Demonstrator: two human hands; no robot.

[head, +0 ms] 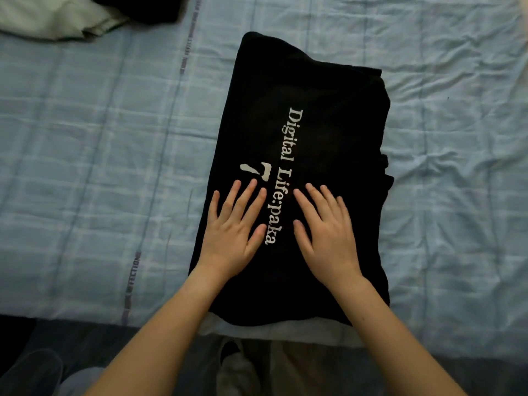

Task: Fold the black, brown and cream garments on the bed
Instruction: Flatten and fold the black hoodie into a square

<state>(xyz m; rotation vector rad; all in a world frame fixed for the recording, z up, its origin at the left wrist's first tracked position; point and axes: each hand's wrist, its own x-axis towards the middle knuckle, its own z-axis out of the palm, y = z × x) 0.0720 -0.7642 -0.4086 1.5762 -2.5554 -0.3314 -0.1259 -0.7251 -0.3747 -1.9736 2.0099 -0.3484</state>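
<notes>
Both hands lie flat, palms down, on the black garment [303,132], fingers spread apart and gripping nothing. Left hand [233,228] rests on the near left part of the cloth, its fingertips just short of a white printed mark; right hand [325,232] rests beside it to the right, and the white lettering "Digital Life:paka" runs between the two. Folded into a long rectangle, the black garment lies on the pale blue checked bed sheet [85,155], its near edge at the near edge of the bed, with a strip of pale cloth [257,328] showing from under it. A cream garment [54,20] sits crumpled at the far left corner, touching another dark cloth [160,8] beside it
</notes>
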